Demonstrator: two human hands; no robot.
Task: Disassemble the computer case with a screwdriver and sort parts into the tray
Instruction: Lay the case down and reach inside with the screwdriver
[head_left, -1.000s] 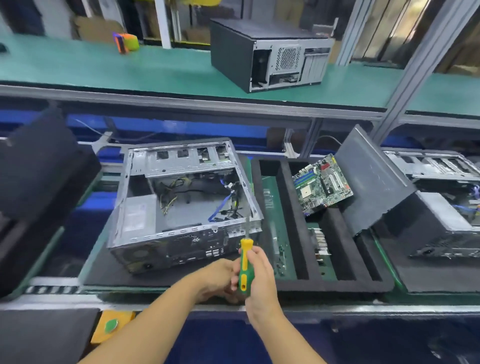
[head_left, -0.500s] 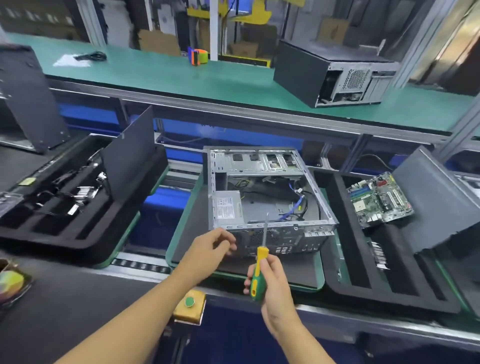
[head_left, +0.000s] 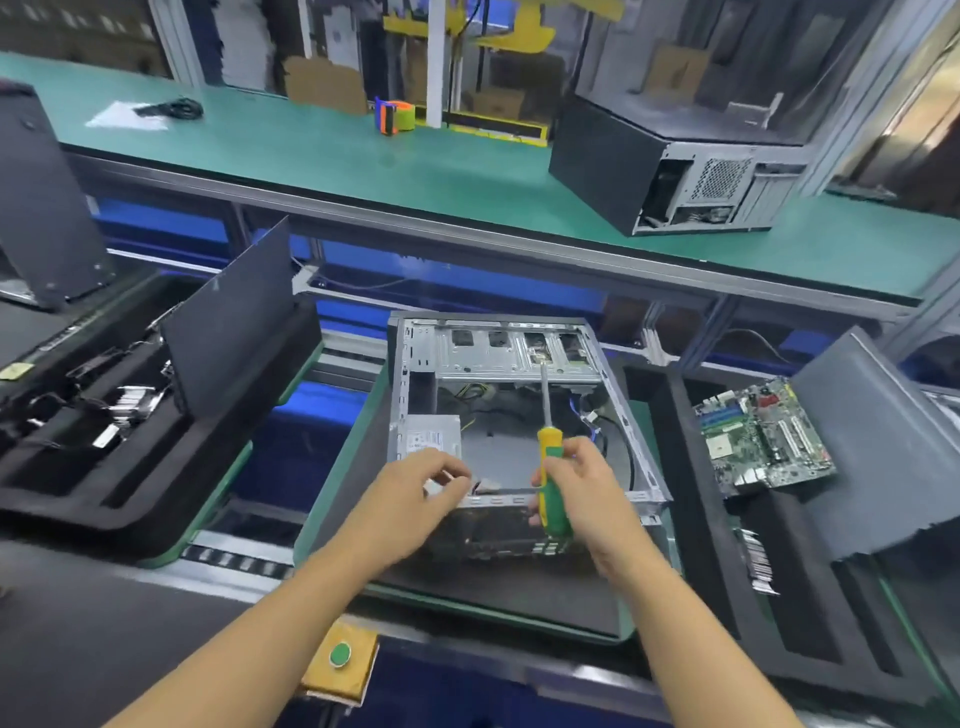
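The computer case (head_left: 519, 410) sits at the middle of the bench on a dark mat with a green rim. It is a bare grey metal shell with its side panel off, so the inside is open to the camera. Its long axis runs from 12 to 6 o'clock, with the port-studded back panel at the 6 o'clock end, facing the person. A perforated drive cage (head_left: 514, 351) spans the 12 o'clock end. A silver power supply (head_left: 431, 439) fills the 8 o'clock corner, and loose blue, yellow and black cables (head_left: 589, 410) lie toward 2 o'clock inside.

The right hand (head_left: 587, 493) wraps its fingers round the yellow-and-green handle of the screwdriver (head_left: 549, 467), above the near rim of the case. The tool stands almost along the 12-to-6 line. Its thin steel shaft points to 12 o'clock and its tip is over the drive cage, with the butt of the handle toward 6.

The left hand (head_left: 410, 499) hovers at 7 o'clock of the case, beside the power supply, with its fingers curved. Motion blur hides whether the fingertips pinch anything.

At 3 o'clock of the case a black foam tray (head_left: 675, 467) holds a green motherboard (head_left: 763, 436) propped aslant. A second foam tray (head_left: 156, 493) lies at 9 o'clock. A closed black computer (head_left: 670, 171) stands on the green shelf (head_left: 363, 161) at 1 o'clock.
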